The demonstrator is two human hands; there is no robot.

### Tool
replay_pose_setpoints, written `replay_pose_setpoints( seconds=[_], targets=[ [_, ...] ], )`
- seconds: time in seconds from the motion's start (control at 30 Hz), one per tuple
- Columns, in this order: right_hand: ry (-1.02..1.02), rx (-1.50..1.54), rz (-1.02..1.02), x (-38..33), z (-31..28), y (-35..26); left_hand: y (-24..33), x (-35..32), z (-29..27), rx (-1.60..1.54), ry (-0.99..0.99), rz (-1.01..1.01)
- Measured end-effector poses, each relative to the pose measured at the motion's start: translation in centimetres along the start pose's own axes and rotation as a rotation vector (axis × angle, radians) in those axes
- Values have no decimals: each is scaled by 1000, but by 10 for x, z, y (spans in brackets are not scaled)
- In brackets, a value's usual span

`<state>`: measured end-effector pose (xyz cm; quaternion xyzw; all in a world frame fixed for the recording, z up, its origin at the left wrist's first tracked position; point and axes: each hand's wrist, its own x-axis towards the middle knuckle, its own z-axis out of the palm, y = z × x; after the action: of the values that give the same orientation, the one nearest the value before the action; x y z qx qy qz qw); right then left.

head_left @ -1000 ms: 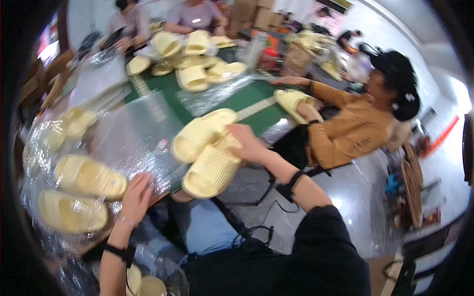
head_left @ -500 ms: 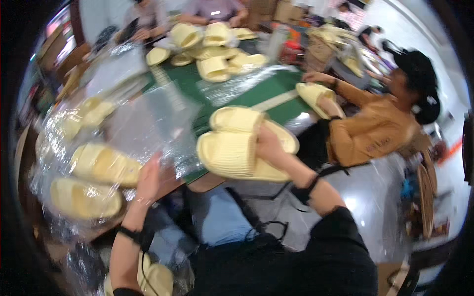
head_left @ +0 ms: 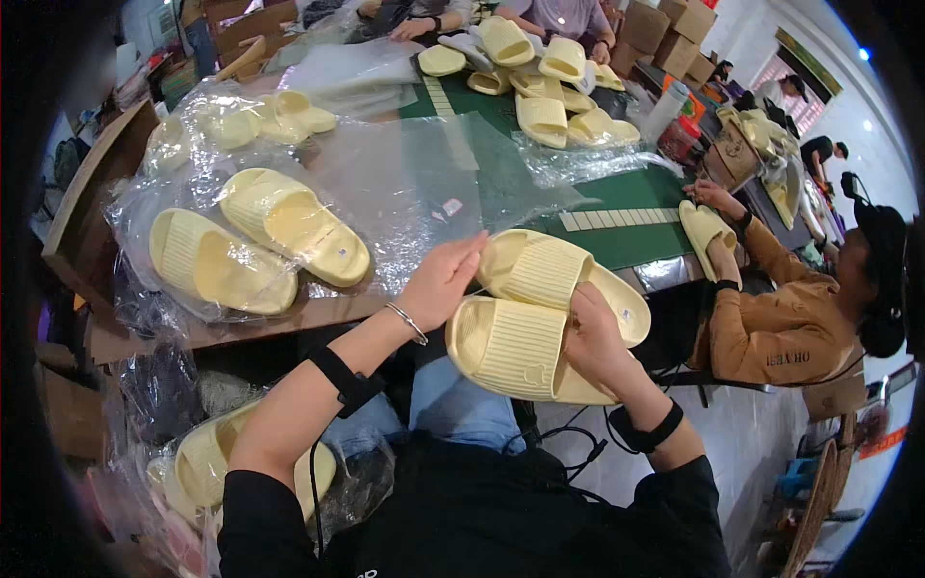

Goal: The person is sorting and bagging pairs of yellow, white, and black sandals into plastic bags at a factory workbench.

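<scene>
"Two slippers [head_left: 506,337] in R hand [head_left: 599,342]?"

"Yep, both clamped in it, above the lap [head_left: 458,405], nr table [head_left: 241,334] edge. R fingertips mostly hidden."

"L hand [head_left: 441,279]?"

"Fingers straight, by the toe ends; can't tell if touching."

"Others?"

"Bagged pair [head_left: 231,265] on table, L side, glare off the bag [head_left: 133,229] hides bits. Lower slippers [head_left: 202,462] partly behind L forearm [head_left: 294,414], count unclear."

"Labels, writing?"

"Sm. sticker [head_left: 626,315] on one held insole, print too tiny. Dark letters on co-worker's tan top [head_left: 819,318]; white ones on black shirt [head_left: 434,520], cut off at bottom."
</scene>
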<state>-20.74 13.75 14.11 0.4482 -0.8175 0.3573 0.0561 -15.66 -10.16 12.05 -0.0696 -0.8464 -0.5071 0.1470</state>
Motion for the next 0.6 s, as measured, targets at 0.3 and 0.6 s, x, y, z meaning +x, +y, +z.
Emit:
replay_pose_setpoints(
  seconds=[0.3, 0.6],
  targets=[
    [184, -38, 32, 13, 16, 6, 60, -18, 43, 499, -41, 322],
    [470, -58, 151, 105, 29, -24, 119, -68, 71, 244, -200, 694]
  ],
)
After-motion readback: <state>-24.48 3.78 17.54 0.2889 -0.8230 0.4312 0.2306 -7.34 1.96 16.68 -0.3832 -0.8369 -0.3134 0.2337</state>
